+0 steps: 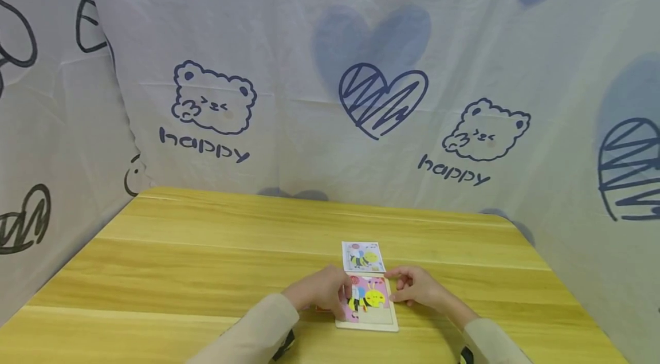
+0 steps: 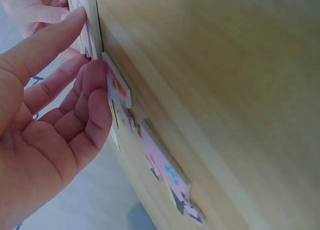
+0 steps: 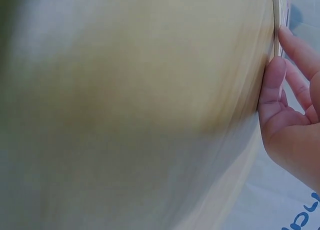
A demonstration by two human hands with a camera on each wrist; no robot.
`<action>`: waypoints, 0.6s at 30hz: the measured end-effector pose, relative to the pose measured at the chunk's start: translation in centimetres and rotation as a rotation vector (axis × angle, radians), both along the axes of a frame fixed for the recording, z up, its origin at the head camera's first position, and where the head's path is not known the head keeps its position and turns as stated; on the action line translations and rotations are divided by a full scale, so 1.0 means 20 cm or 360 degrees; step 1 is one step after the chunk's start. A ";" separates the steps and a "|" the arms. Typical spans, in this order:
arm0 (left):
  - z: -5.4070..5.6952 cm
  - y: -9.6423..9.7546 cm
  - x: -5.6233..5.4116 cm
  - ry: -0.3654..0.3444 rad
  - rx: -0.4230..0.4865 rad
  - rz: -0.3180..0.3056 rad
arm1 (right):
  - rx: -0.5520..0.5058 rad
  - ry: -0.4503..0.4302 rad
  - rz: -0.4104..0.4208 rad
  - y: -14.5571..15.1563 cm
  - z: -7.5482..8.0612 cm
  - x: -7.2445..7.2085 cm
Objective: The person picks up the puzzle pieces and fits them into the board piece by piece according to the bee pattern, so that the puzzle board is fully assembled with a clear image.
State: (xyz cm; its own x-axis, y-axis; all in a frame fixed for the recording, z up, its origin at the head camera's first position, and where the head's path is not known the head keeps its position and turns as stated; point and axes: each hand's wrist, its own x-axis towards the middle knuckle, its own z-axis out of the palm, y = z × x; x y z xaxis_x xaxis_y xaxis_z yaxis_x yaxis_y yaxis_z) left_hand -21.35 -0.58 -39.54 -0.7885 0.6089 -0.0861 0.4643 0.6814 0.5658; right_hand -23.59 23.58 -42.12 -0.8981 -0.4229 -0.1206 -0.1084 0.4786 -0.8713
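A wooden puzzle board with a yellow-and-black bee on pink lies on the table; its lower right part shows bare backing. Over its left side is my left hand, thumb and index finger spread and touching the picture, other fingers bent. Thumb and index finger of my right hand hold the board at its right edge and upper right corner. Loose puzzle pieces lie on the table beside the left hand in the left wrist view; the head view mostly hides them. The right wrist view shows the board edge-on.
A printed card with the same bee lies flat against the board's far edge. The yellow wood-grain table ends at a hanging white cloth printed with bears and hearts at the back and sides.
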 end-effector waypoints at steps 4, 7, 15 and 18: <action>0.00 0.01 0.01 0.0037 -0.0044 0.0013 | -0.0004 -0.0010 0.0001 -0.01 0.02 0.01; 0.01 0.02 0.01 0.0051 -0.0091 0.0030 | -0.0009 -0.0007 0.0020 0.00 0.02 0.01; 0.02 0.03 0.02 0.0057 -0.0177 0.0028 | -0.0011 0.0017 0.0059 0.01 0.00 -0.02; 0.03 0.04 0.02 0.0059 -0.0228 0.0015 | -0.0012 0.0035 0.0075 0.02 -0.01 -0.02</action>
